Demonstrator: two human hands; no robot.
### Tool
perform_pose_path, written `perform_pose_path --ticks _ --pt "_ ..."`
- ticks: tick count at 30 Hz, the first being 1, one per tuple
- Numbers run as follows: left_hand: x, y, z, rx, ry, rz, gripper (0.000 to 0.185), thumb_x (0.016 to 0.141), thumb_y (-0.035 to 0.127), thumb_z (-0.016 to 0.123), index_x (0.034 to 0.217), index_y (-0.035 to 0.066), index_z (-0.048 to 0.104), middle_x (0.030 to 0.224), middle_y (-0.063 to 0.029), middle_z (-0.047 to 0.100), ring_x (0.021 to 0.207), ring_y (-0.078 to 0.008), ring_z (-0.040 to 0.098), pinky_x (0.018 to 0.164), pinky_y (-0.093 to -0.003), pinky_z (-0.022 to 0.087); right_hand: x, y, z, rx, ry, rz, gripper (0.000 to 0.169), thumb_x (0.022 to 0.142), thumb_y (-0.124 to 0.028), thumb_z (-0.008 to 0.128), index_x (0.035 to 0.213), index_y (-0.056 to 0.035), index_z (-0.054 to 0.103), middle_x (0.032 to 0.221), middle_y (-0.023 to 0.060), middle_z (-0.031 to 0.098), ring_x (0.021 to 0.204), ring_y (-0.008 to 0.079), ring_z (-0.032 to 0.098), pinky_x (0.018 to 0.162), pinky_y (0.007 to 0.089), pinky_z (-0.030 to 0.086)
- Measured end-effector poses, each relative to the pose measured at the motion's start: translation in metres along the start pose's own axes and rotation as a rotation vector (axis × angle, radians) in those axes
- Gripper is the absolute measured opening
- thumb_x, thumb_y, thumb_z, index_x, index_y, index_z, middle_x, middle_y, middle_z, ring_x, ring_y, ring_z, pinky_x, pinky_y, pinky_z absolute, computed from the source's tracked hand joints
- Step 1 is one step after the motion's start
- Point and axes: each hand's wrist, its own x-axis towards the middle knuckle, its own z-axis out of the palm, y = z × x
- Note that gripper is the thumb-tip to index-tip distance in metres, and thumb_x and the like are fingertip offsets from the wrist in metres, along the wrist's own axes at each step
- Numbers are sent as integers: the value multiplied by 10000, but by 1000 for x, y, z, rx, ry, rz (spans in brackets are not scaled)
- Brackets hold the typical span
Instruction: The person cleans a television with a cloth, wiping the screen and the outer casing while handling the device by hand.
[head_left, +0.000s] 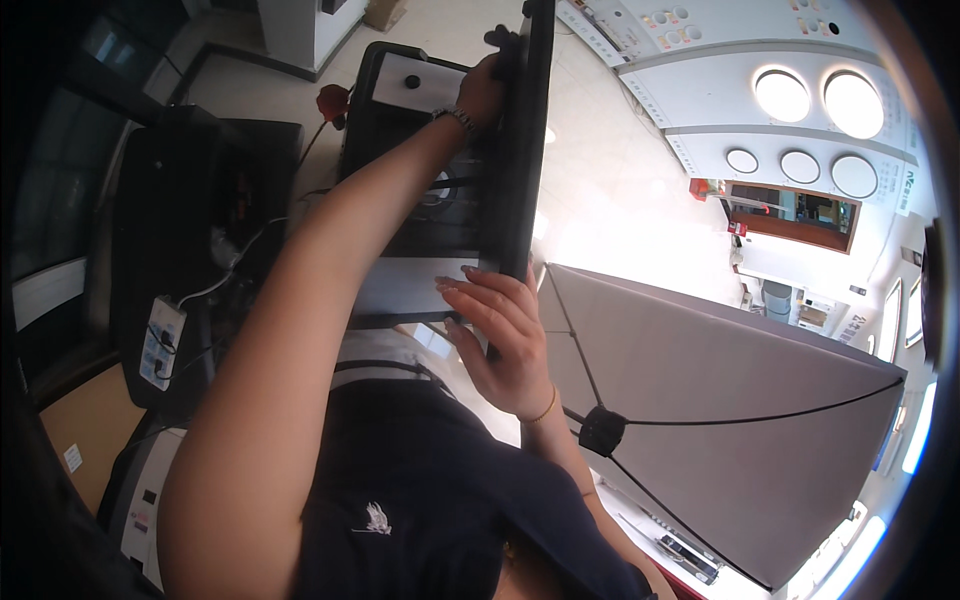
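A tall black panel (534, 150) stands on edge before me, seen nearly edge-on. My right hand (506, 334) is at its near end, with fingers and thumb on the left side and one fingertip showing on the right. At the far end, my left hand (480, 97) reaches against the panel's inner side, beside a dark lobed part (501, 41); shadow hides its fingers. Left of the panel lies a black-framed unit with a pale plate (386, 82), a round black knob (412, 82) and a ring-shaped part (439, 187) partly behind my left forearm.
Grey fabric (720, 420) on thin black rods and a hub (602, 431) stands close on my right. A power strip (163, 343) with plugs and cables is on my left, near black furniture (195, 247) and cardboard (94, 431). Beyond is a red artificial-looking flower (332, 101).
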Motion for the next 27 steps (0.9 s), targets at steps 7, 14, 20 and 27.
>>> perform_pose_path --ticks 7,14,20,27 --pt "-27 18 -18 114 -134 -87 364 826 19 496 1179 14 585 1099 -173 654 1055 -278 619 916 -355 465 -1 2 0 26 14 -37 352 766 -19 671 1113 -63 632 1086 51 656 1111 250 557 1115 548 163" --pt "-140 63 -45 -10 -163 6 450 861 -58 461 1307 -1 461 1149 -129 616 1019 -187 614 867 -282 493 -9 7 -2 252 198 -65 400 868 4 515 1267 9 522 1291 185 545 1255 333 472 1114 498 201" --pt "-259 81 -59 -78 -349 -74 507 900 -44 456 1391 36 355 1280 -128 520 1160 -182 535 963 -297 455 -20 15 -3 410 330 -95 419 928 -36 409 1339 35 442 1374 202 462 1316 321 398 1102 405 270" --pt "-331 102 -78 -45 -375 20 492 848 -71 509 1327 -2 418 1261 -172 509 1178 -250 531 989 -343 430 -40 20 2 460 316 -62 429 989 -135 306 1373 40 384 1399 214 417 1364 311 328 1124 481 256"
